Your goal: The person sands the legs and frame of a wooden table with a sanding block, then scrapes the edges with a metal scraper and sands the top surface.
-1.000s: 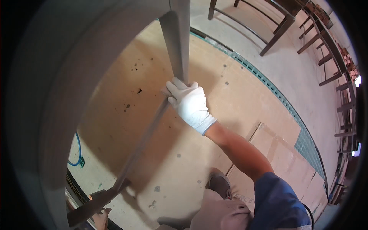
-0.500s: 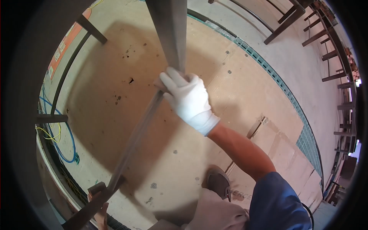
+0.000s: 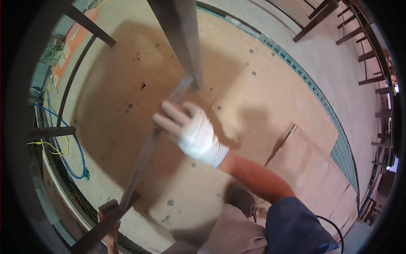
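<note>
One gloved hand shows clearly: the right hand [image 3: 195, 132], in a white work glove, reaches forward from the lower right on a bare forearm with a blue sleeve at the shoulder end. Its fingers are spread and loosely curled over a thin grey metal bar [image 3: 146, 153], resting on it near the upper end rather than clenched around it; motion blur hides whether the thumb closes underneath. The bar slants from a dark upright steel post [image 3: 179, 38] at the top centre down to the lower left, where it meets a dark angle piece [image 3: 103, 224]. Bare fingers of the left hand [image 3: 111, 235] show just below that piece at the frame's lower edge, and whether they grip it cannot be told. Beneath everything lie plywood floor sheets [image 3: 127, 106], speckled with dark spots, and a flattened brown cardboard sheet [image 3: 313, 165] to the right. A green grating strip [image 3: 321, 99] curves along the plywood's far edge. At the upper left lies a flat orange rectangular panel [image 3: 74, 40], and blue and yellow cables [image 3: 63, 146] loop along the left rim.
</note>
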